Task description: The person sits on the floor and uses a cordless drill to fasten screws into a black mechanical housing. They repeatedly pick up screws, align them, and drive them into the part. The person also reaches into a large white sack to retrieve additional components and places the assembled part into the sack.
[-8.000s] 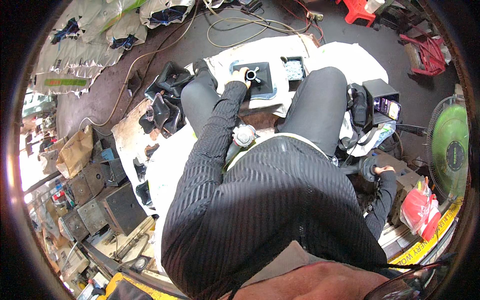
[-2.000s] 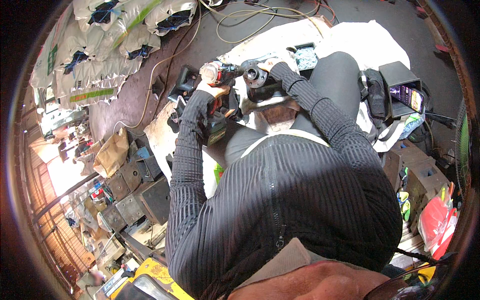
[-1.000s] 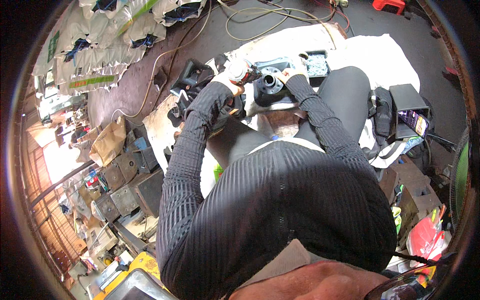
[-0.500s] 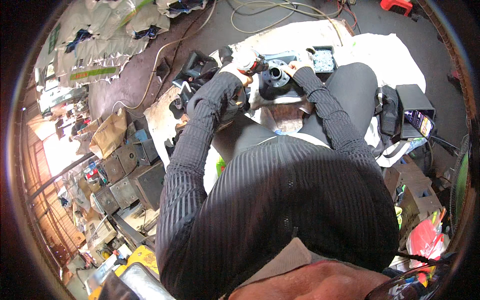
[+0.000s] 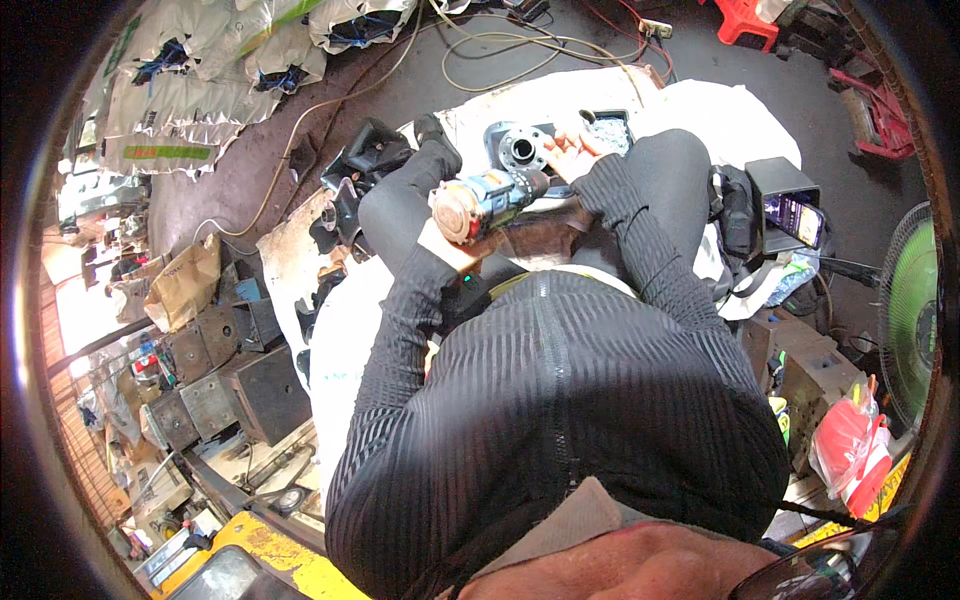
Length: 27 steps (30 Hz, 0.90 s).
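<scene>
My left hand (image 5: 447, 247) is closed round the grip of a cordless drill (image 5: 485, 203), with its chuck pointing right and a little away from me. Just beyond the chuck sits a dark grey round flanged part (image 5: 521, 149) with a raised central hole. Close to the right side of that part is my right hand (image 5: 572, 155), palm turned up and fingers partly spread. No object shows clearly in it. Beside this hand stands a small dark tray (image 5: 609, 130) of small bluish-white pieces, too small to make out.
Black moulded parts (image 5: 372, 150) lie past my left knee on the pale ground sheet (image 5: 740, 125). A phone (image 5: 795, 220) leans in a dark box on the right, with a green fan (image 5: 912, 315) farther out. Cables (image 5: 480, 60) loop over the floor ahead; metal blocks (image 5: 262, 390) stand left.
The drill has come back toward me, away from the flanged part, and now lies more across my lap. My right hand has turned palm up. The whole view has shifted slightly.
</scene>
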Each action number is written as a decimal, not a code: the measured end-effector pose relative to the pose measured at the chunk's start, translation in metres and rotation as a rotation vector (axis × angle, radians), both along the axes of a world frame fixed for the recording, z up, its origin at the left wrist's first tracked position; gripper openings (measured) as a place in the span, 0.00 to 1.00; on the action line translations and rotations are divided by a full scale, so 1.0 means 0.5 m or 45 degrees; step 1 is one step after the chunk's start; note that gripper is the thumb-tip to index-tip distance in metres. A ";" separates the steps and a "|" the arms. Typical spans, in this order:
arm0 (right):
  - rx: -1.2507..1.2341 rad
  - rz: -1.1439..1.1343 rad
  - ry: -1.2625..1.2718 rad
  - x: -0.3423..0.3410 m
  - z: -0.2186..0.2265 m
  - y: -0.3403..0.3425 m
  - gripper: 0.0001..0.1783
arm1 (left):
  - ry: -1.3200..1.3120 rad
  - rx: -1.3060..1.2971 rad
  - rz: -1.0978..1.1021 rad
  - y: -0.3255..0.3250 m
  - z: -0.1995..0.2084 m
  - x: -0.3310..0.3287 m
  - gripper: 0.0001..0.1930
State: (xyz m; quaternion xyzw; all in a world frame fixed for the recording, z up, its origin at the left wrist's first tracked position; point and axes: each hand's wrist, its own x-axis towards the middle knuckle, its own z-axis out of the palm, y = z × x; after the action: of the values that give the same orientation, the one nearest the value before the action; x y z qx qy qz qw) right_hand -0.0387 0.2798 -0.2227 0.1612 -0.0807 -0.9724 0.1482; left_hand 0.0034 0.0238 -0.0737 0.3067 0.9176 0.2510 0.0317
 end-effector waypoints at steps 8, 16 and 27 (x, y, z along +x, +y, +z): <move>-0.007 0.047 0.015 0.030 0.058 -0.017 0.11 | 0.063 -0.091 -0.163 0.019 0.028 0.012 0.20; 0.628 0.269 0.140 0.078 0.104 -0.043 0.16 | -0.049 0.113 -0.131 -0.013 0.047 -0.032 0.24; 0.706 0.546 0.153 0.093 0.102 -0.042 0.16 | -0.049 -0.058 -0.066 -0.047 0.021 -0.021 0.26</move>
State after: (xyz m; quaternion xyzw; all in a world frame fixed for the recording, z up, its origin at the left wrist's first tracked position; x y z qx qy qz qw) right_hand 0.0076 0.2585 -0.1715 0.1510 0.2308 -0.9119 0.3039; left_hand -0.0069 0.0006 -0.0632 0.3245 0.9140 0.2352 0.0626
